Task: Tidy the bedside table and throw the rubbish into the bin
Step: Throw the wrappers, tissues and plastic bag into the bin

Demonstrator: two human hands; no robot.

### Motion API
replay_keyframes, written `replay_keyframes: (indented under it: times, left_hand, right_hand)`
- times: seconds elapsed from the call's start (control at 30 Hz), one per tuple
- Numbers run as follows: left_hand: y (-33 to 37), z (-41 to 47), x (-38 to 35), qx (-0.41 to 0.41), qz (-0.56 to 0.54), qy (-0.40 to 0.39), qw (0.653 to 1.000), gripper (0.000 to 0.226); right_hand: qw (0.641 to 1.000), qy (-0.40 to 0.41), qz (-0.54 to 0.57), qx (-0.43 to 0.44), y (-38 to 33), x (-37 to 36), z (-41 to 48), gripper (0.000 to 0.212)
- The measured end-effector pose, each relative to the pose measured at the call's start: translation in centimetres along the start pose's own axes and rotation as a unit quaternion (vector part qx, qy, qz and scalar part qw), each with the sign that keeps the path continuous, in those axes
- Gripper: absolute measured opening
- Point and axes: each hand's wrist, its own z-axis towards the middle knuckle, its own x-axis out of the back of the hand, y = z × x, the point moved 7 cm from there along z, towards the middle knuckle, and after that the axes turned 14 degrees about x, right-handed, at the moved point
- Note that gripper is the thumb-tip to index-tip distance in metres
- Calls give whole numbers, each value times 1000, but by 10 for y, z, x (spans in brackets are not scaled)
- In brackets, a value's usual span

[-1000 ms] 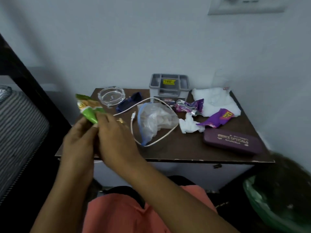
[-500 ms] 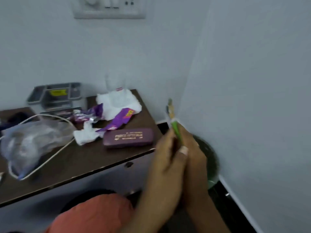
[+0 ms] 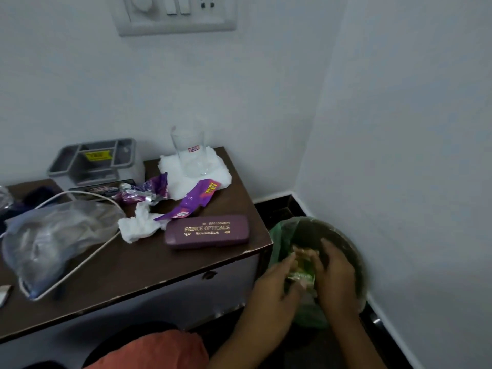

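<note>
Both hands are over the mouth of the dark bin (image 3: pixel 348 243), which has a green liner and stands on the floor right of the table. My left hand (image 3: pixel 277 286) and my right hand (image 3: pixel 335 278) hold a green snack wrapper (image 3: pixel 302 270) between them, just above the bin's opening. On the brown bedside table (image 3: pixel 149 265) lie two purple wrappers (image 3: pixel 194 201) (image 3: pixel 145 191), a crumpled white tissue (image 3: pixel 138 227), a clear plastic bag (image 3: pixel 50 235) and a white cable (image 3: pixel 80 265).
A purple glasses case (image 3: pixel 207 231) lies near the table's right front corner. A drinking glass (image 3: pixel 189 153) stands on a white tissue (image 3: pixel 170 166) at the back right. A grey organiser tray (image 3: pixel 93 161) sits at the back. The walls meet in a corner right behind the bin.
The view swung right from the table to the bin. Both hands carried the green wrapper from the table's left front, across, and down over the bin's opening.
</note>
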Motion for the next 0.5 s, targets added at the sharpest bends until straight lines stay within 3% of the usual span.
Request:
replay_keyframes:
  times: [0.13, 0.2, 0.27, 0.33, 0.5]
  left_hand:
    - [16, -13, 90, -97, 19, 208, 973, 32]
    - [32, -16, 143, -114, 102, 330, 932, 28]
    - [28, 4, 186, -58, 180, 387, 902, 28]
    - [16, 30, 214, 10, 221, 387, 895, 33]
    - [-17, 76, 223, 142, 294, 297, 897, 59]
  right_hand:
    - [990, 29, 119, 69, -97, -4, 44, 32]
    - [982, -31, 162, 89, -141, -26, 65, 32]
    - [973, -114, 163, 118, -174, -57, 83, 37]
    - [967, -172, 125, 144, -194, -87, 98, 46]
    - [943, -255, -18, 213, -205, -133, 119, 57]
